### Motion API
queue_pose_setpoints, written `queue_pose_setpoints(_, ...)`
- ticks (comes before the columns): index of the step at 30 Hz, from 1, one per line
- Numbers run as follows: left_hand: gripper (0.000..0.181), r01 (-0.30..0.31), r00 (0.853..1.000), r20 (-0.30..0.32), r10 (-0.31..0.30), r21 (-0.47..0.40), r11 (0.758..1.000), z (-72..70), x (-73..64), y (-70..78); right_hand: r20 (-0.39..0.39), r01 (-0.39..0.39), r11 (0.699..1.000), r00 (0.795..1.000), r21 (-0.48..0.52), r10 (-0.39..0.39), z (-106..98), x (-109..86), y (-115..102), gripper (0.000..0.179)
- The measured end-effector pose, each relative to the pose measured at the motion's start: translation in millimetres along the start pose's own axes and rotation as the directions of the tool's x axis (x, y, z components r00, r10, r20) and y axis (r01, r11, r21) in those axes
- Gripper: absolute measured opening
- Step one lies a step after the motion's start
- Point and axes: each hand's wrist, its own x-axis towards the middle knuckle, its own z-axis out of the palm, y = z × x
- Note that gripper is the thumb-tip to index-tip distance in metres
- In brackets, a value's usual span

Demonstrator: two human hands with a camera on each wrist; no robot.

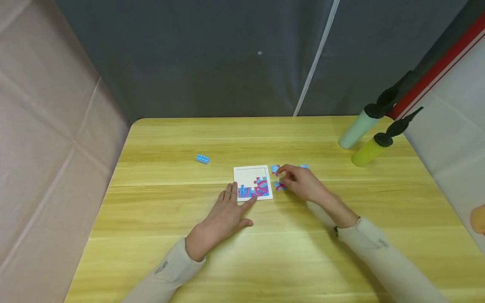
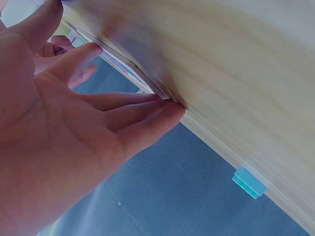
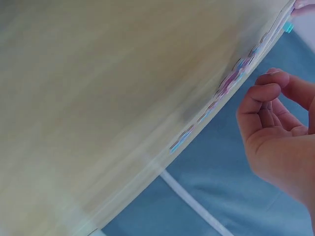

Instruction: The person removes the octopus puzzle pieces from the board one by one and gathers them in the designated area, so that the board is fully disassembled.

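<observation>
A white square puzzle tray (image 1: 246,172) lies on the table, with joined blue, pink and purple jigsaw pieces (image 1: 261,188) along its bottom and right side. My left hand (image 1: 223,212) rests with straight fingers at the tray's lower left, fingertips touching its edge. In the left wrist view, those fingers (image 2: 142,123) meet the tray's rim. To the right of the tray, my right hand (image 1: 301,183) hovers over loose jigsaw pieces (image 1: 279,186), fingers loosely bent. In the right wrist view, nothing shows between its thumb and index finger. This hand partly hides the loose pieces.
A blue toy brick (image 1: 202,158) lies to the tray's upper left. At the back right stand a mint-green hand pump (image 1: 358,128) and a yellow-green hand pump (image 1: 367,152), both with black tops. A dark grey curtain (image 1: 197,59) hangs behind the table.
</observation>
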Motion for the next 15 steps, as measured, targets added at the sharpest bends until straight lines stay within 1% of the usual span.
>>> queue_pose_setpoints(6,0.067,0.007,1.0,0.003,-0.007,0.004,1.0,-0.9,0.3,0.2,0.027,0.041,0.999,0.999,0.002,-0.041,9,4.4,-7,0.026)
queue_pose_setpoints(11,0.067,0.004,1.0,0.004,-0.004,0.015,1.0,-1.4,0.1,0.3,0.042,0.068,0.997,0.997,-0.038,-0.066,16,7.5,-12,0.028)
queue_pose_setpoints(15,0.067,0.001,1.0,0.0,-0.001,0.023,1.0,-1.5,-0.1,0.4,0.043,0.074,0.996,0.996,-0.048,-0.072,18,9.6,-15,0.031)
